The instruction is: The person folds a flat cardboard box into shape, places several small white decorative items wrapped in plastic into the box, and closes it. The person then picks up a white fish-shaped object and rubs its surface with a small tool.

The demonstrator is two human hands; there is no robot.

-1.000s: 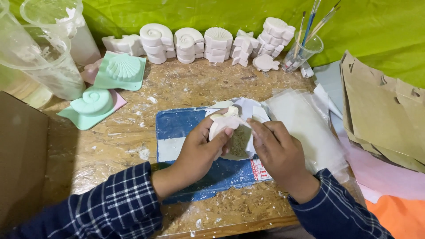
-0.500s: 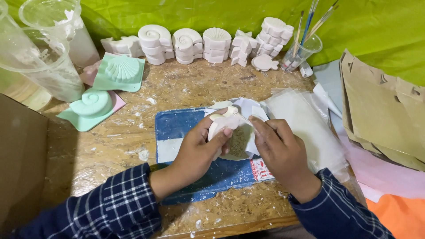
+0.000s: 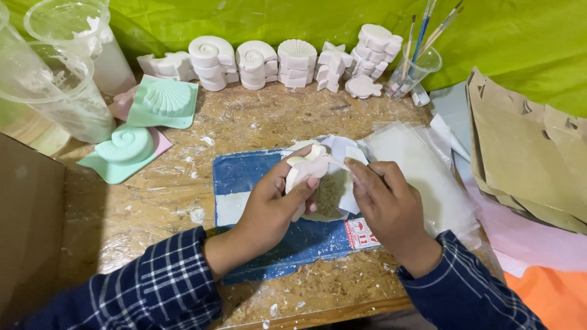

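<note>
A craft workshop: stacked white plaster shell casts [image 3: 287,61], mint silicone moulds [image 3: 125,146], paintbrushes in a cup [image 3: 419,61], dusty chipboard bench [image 3: 159,201].

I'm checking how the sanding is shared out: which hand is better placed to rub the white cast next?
Probably the right hand: its fingers press the sandpaper against the cast, while the left hand is wrapped round the cast, holding it over the blue mat.
</note>
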